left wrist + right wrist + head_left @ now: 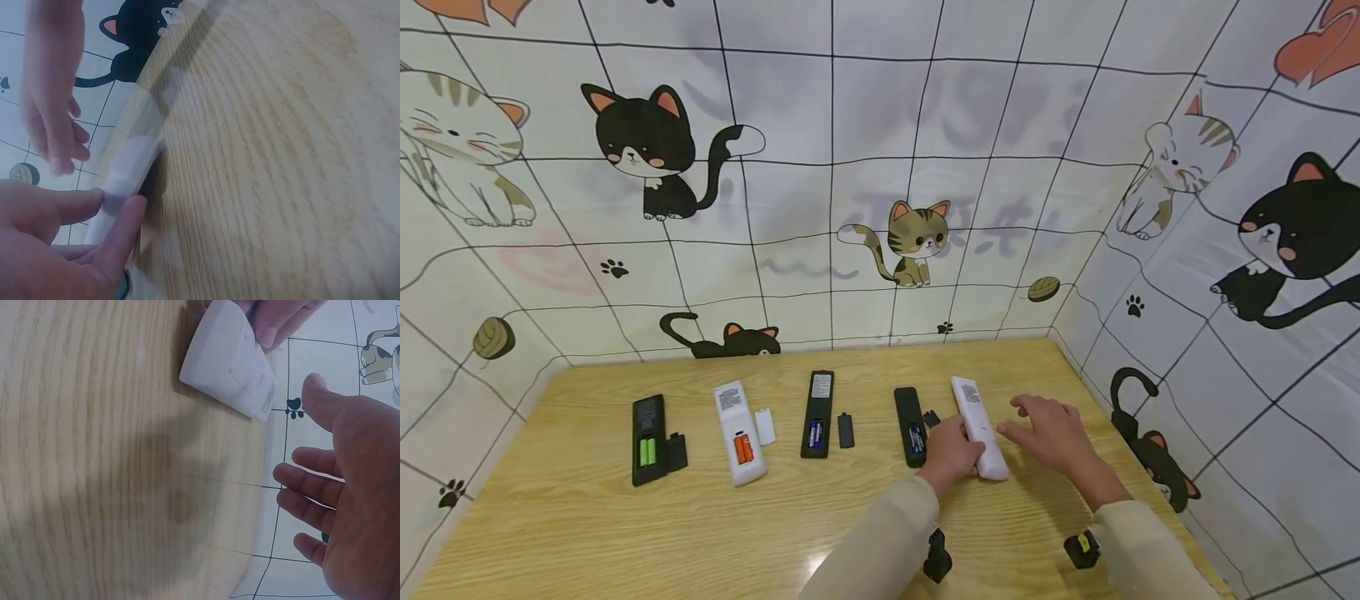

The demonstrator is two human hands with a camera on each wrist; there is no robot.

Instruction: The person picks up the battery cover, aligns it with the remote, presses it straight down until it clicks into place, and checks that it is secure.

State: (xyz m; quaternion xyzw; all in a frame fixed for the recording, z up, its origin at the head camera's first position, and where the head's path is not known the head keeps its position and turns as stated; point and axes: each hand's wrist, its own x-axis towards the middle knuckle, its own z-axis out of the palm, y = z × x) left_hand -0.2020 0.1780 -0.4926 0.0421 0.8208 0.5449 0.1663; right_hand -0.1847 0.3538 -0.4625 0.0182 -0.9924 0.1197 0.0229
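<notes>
At the right of the row lies a white remote control [974,417], its back with a printed label facing up. My left hand [950,454] pinches its near end from the left side, thumb and finger on the edges, as the left wrist view shows too. To its right, my right hand [1056,432] hovers apart from it with fingers spread and nothing held. Seen in the right wrist view, the palm of the right hand [365,465] faces the remote. Just left of my left hand is a black remote [907,404] with batteries [916,437] in its open compartment; its small cover [932,418] lies alongside.
Further left lie a black remote [817,402] with blue batteries, a white remote [734,417] with orange batteries and a black remote [648,417] with green ones. Loose covers [846,431] lie beside them. Cat-printed sheets [797,250] stand behind and at the sides of the wooden table [715,542].
</notes>
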